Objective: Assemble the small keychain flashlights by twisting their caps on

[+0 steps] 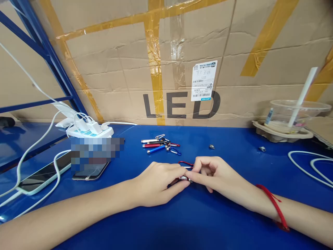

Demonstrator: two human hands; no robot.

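My left hand (158, 184) is closed round a small red keychain flashlight (184, 178), whose body is mostly covered by my fingers. At its silvery end, my right hand (214, 172) is closed, with thumb and forefinger pinching; the exact part between them is hidden. A red carabiner clip (186, 163) sticks out just beyond both hands. Farther back lies a small pile of similar keychain flashlights: a blue one (156, 150), a red one (151, 146) and a silver one (151, 141), with clips attached.
Two small metallic bits (211, 147) (262, 149) lie toward the back right. Phones (90, 172) and a white power strip (104, 132) with cables occupy the left. A clear plastic bowl (299, 104) with a straw stands back right. A large cardboard box (117, 76) rises behind the blue table (166, 229).
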